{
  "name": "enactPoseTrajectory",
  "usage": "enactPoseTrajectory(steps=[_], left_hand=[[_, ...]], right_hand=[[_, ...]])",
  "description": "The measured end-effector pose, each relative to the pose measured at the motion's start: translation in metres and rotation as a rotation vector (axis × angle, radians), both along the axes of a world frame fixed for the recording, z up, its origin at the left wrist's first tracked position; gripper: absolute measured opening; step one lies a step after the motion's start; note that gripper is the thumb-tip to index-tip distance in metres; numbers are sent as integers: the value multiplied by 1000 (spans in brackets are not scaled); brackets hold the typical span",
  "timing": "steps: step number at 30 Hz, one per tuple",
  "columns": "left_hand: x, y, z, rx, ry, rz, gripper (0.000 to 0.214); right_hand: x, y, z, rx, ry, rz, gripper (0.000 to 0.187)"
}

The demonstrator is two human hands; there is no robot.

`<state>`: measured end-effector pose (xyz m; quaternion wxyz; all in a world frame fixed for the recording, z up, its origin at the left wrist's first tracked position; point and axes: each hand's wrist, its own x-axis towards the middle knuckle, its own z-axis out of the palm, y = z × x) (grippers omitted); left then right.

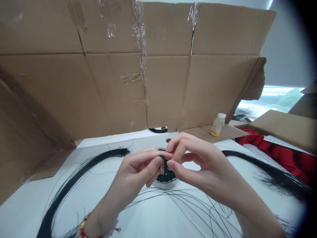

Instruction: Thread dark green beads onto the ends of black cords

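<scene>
Left hand [137, 168]: fingers curled, thumb and forefinger closed in a pinch; anything held too small to tell.
Right hand [198, 162]: fingertips closed, meeting left fingertips.
Round pale bowl of dark green granules [164, 184]: directly beneath both hands.
Technique: pinch kept low, centred over bowl.
Long black fibre hanks [74, 178]: left and right.

I can't read any words, numbers or brand names here. The small plastic bottle [218, 125] standing on a cardboard flap [205, 134] has a yellowish label [215, 132], but its print is too small and blurred to make out. The clear tape [138, 43] on the cardboard wall [168, 89] shows no readable lettering, and neither does the round dish [164, 185] beneath my fingers [148, 158].
</scene>
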<state>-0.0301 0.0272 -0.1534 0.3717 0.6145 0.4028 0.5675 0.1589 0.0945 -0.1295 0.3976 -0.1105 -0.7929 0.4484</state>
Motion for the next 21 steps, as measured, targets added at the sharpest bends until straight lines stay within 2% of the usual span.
enactPoseTrajectory(steps=[5,7,11,14,16,21], left_hand=[[2,3,0,-63,-21,64,22],[3,4,-1,-77,-34,86,23],[5,5,-2,-103,-122,53,35],[5,6,-4,-123,-277,-8,31],[5,7,-5,-133,-367,-39,27],[7,8,-6,-159,-482,-122,25]], right_hand=[[-4,1,-2,95,33,-140,20],[-6,2,-3,87,58,-155,19],[-9,8,-4,-91,109,-38,21],[-7,11,-4,-221,111,44,29],[-6,10,-4,-228,101,42,30],[-4,2,-3,-123,78,15,25]])
